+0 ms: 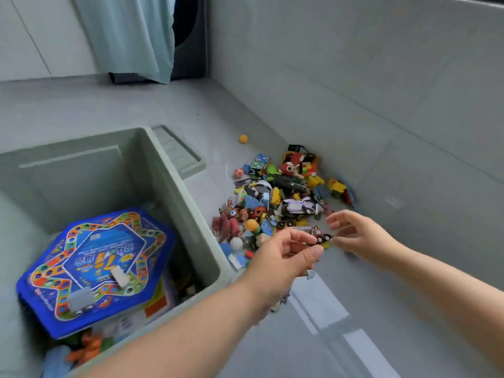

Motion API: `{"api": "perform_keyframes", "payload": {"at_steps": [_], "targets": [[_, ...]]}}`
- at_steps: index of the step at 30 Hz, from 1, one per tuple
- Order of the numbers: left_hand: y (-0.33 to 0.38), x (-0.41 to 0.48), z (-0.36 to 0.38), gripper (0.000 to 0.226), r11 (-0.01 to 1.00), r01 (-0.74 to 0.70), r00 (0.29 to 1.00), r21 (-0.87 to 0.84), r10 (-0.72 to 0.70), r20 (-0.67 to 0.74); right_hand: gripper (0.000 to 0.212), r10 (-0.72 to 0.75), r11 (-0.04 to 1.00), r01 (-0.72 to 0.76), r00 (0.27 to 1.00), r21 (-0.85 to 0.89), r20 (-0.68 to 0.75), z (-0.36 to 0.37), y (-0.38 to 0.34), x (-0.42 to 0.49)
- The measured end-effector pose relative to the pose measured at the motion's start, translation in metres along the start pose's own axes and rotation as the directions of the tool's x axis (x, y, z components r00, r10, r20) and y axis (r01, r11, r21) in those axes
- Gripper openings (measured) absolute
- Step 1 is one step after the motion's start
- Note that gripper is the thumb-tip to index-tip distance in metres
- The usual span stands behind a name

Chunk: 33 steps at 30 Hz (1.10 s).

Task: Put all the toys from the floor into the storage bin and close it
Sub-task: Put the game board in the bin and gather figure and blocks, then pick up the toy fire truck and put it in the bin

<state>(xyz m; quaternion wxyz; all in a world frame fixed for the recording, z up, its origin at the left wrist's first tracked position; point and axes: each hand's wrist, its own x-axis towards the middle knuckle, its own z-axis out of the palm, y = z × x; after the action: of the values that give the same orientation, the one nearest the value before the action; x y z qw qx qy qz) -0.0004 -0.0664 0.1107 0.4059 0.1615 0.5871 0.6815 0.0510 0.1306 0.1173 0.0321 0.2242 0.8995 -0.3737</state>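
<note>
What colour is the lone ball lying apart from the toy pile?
The ball is orange, seen in the head view.

1 pale blue cloth hangs down to the grey floor. Just right of the cloth, partly behind it, stands a dark appliance. Further right runs a grey tiled wall.

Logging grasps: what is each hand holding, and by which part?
Left hand pinches a small toy truck by one end; right hand holds nothing.
</note>
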Motion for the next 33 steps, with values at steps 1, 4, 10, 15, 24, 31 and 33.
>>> {"api": "perform_keyframes", "payload": {"at_steps": [1,4,10,15,24,31,33], "targets": [[-0.014,0.016,0.014,0.010,0.998,0.062,0.998,-0.017,-0.063,-0.016,0.037,0.059,0.998,-0.059,0.998,0.021,-0.009,0.001,0.027,-0.001],[-0.067,0.059,0.031,0.014,0.968,0.250,0.958,-0.005,-0.248,-0.142,0.030,0.203,0.976,-0.204,0.979,0.078,0.017,0.018,0.097,-0.001],[-0.145,0.091,0.026,0.026,0.887,0.406,0.795,-0.220,-0.462,-0.393,0.060,0.236,0.967,-0.214,0.955,-0.138,0.178,0.071,0.183,0.033],[-0.166,0.100,0.019,0.027,0.843,0.407,0.730,-0.352,-0.532,-0.429,0.072,-0.047,0.907,0.044,0.999,-0.419,0.002,0.082,0.190,0.111],[-0.169,0.145,0.030,0.042,0.798,0.285,0.768,-0.531,-0.522,-0.372,0.050,-0.183,0.792,0.176,0.982,-0.585,0.048,0.083,0.206,0.168],[-0.149,0.157,0.028,0.071,0.859,0.164,0.869,-0.484,-0.358,-0.341,0.038,-0.553,0.815,0.507,0.825,-0.279,-0.118,0.083,0.195,0.092],[-0.147,0.156,0.025,0.044,0.897,0.166,0.846,-0.409,-0.343,-0.409,0.035,-0.531,0.843,0.515,0.843,-0.152,-0.090,0.085,0.207,0.078]]}}
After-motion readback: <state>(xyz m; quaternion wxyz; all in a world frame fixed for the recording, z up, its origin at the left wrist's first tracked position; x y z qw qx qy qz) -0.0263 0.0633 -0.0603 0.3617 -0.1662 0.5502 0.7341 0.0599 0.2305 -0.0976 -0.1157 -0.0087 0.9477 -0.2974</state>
